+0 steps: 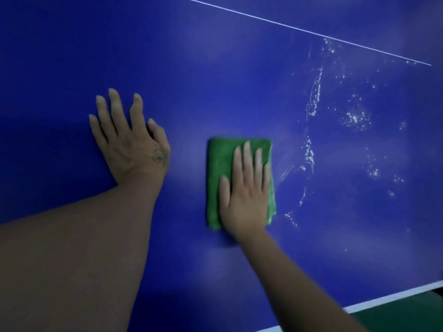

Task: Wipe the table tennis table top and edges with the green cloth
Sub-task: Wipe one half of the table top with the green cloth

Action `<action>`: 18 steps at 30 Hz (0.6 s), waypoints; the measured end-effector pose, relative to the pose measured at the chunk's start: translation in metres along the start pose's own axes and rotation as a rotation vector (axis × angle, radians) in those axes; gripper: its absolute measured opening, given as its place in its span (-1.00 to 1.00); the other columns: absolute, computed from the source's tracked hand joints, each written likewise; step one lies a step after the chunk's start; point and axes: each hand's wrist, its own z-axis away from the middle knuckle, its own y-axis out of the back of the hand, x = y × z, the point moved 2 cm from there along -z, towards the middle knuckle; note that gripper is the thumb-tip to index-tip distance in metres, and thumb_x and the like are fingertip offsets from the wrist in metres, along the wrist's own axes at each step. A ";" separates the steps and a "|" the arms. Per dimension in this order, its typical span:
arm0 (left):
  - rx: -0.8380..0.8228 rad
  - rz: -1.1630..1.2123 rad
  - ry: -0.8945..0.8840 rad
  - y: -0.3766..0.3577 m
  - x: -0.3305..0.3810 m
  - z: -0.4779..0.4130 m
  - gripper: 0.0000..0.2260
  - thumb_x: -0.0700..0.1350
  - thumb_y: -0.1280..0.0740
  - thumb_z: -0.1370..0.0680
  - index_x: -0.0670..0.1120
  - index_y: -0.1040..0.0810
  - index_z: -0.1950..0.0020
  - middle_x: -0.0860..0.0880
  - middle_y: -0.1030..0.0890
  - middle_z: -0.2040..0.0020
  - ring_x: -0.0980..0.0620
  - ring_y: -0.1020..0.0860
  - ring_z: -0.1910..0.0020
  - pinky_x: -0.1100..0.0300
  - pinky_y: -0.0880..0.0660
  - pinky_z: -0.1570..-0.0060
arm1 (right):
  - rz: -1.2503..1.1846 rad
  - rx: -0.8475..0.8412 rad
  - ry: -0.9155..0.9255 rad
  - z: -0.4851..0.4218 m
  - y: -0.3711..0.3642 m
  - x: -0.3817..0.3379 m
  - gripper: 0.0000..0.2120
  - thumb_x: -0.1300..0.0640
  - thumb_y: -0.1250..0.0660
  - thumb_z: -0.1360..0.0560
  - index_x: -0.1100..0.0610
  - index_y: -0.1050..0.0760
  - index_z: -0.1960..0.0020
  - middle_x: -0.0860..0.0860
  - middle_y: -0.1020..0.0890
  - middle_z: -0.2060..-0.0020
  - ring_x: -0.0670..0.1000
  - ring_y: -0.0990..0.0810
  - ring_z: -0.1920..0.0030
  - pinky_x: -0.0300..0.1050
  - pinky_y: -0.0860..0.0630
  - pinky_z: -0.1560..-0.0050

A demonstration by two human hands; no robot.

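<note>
Right hand (244, 195) presses green cloth (220, 161) flat; table edge (383, 298) nearby.

Left hand (130, 142) is planted palm-down on the table (215, 80), fingers straight and fanned, thumb angled toward the other hand, with a small tattoo (160, 156) at the thumb's base. The left forearm (84, 248) is bare and stretches in from the near left. Right hand (247, 190) lies flat, slightly blurred, with fingers straight and close together, pressing on the green cloth (218, 168). The right forearm (299, 279) crosses the table's near edge.
</note>
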 end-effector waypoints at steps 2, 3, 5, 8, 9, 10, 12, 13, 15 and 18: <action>-0.004 -0.003 -0.001 -0.002 -0.001 0.000 -0.47 0.09 -0.02 -0.74 0.02 -0.19 -0.73 -0.14 -0.06 -0.77 -0.18 0.03 -0.76 -0.20 0.09 -0.72 | -0.021 -0.062 0.113 0.057 0.000 0.013 -0.37 -0.15 -0.03 -0.77 0.11 -0.14 -0.76 0.04 -0.12 -0.76 0.18 -0.05 -0.76 0.29 -0.08 -0.72; -0.002 -0.005 -0.001 -0.002 -0.001 0.000 -0.47 0.09 -0.01 -0.74 0.02 -0.19 -0.73 -0.14 -0.06 -0.77 -0.18 0.03 -0.76 -0.20 0.10 -0.72 | -0.018 -0.084 0.157 0.073 0.002 0.027 -0.38 -0.15 -0.06 -0.76 0.11 -0.17 -0.75 0.03 -0.14 -0.75 0.19 -0.07 -0.75 0.33 -0.11 -0.70; 0.007 -0.002 -0.001 -0.001 -0.002 -0.001 -0.47 0.09 -0.01 -0.74 0.02 -0.20 -0.72 -0.15 -0.07 -0.77 -0.18 0.02 -0.76 -0.20 0.10 -0.72 | -0.001 -0.103 0.235 0.076 0.010 0.059 -0.37 -0.15 -0.10 -0.75 0.12 -0.21 -0.73 0.04 -0.19 -0.74 0.21 -0.11 -0.74 0.38 -0.18 -0.66; 0.019 0.019 -0.008 0.001 -0.001 0.000 -0.47 0.08 -0.02 -0.74 0.01 -0.23 -0.71 -0.15 -0.09 -0.77 -0.19 0.00 -0.76 -0.20 0.08 -0.72 | 0.004 -0.104 0.293 0.036 0.015 0.095 -0.36 -0.12 -0.15 -0.72 0.15 -0.24 -0.72 0.07 -0.22 -0.73 0.22 -0.11 -0.74 0.39 -0.21 -0.64; 0.026 0.022 -0.012 0.002 -0.001 0.001 -0.48 0.08 -0.03 -0.74 0.01 -0.23 -0.71 -0.16 -0.10 -0.77 -0.19 0.00 -0.76 -0.20 0.08 -0.72 | 0.002 -0.089 0.269 0.017 0.016 0.102 -0.36 -0.11 -0.15 -0.72 0.15 -0.24 -0.72 0.07 -0.22 -0.73 0.21 -0.11 -0.74 0.38 -0.20 -0.64; 0.034 0.024 -0.018 0.002 -0.001 0.002 -0.48 0.08 -0.03 -0.74 0.00 -0.24 -0.71 -0.16 -0.10 -0.76 -0.20 -0.01 -0.76 -0.20 0.07 -0.72 | 0.005 -0.068 0.224 -0.002 0.017 0.107 -0.37 -0.10 -0.13 -0.73 0.14 -0.22 -0.73 0.07 -0.21 -0.73 0.19 -0.10 -0.75 0.35 -0.18 -0.66; 0.049 0.028 -0.032 0.002 -0.001 0.002 -0.47 0.08 -0.02 -0.73 -0.01 -0.25 -0.70 -0.17 -0.11 -0.76 -0.21 -0.02 -0.76 -0.21 0.06 -0.72 | 0.001 -0.040 0.095 -0.039 0.018 0.109 -0.36 -0.11 -0.08 -0.73 0.10 -0.17 -0.75 0.03 -0.17 -0.75 0.15 -0.06 -0.76 0.28 -0.10 -0.70; 0.054 0.026 -0.035 0.002 -0.001 0.003 -0.47 0.08 -0.01 -0.73 -0.01 -0.25 -0.70 -0.17 -0.12 -0.76 -0.21 -0.02 -0.75 -0.21 0.06 -0.72 | -0.007 -0.042 0.025 -0.054 0.018 0.106 -0.35 -0.13 -0.03 -0.73 0.08 -0.14 -0.76 0.01 -0.14 -0.75 0.13 -0.03 -0.76 0.25 -0.05 -0.72; 0.056 0.020 -0.037 0.002 -0.002 0.005 -0.47 0.08 0.01 -0.73 -0.01 -0.25 -0.71 -0.17 -0.11 -0.76 -0.21 -0.02 -0.75 -0.21 0.06 -0.72 | -0.003 -0.044 -0.080 -0.068 0.016 0.094 -0.33 -0.18 0.08 -0.72 0.05 -0.08 -0.77 -0.01 -0.07 -0.77 0.12 0.03 -0.77 0.21 0.04 -0.73; 0.020 0.017 -0.059 0.006 -0.002 0.007 -0.45 0.09 0.04 -0.75 -0.02 -0.19 -0.74 -0.17 -0.07 -0.77 -0.21 0.01 -0.76 -0.21 0.09 -0.72 | 0.014 -0.037 -0.078 -0.040 0.014 0.074 -0.33 -0.18 0.09 -0.73 0.06 -0.08 -0.77 0.02 -0.07 -0.77 0.17 0.03 -0.76 0.25 0.03 -0.72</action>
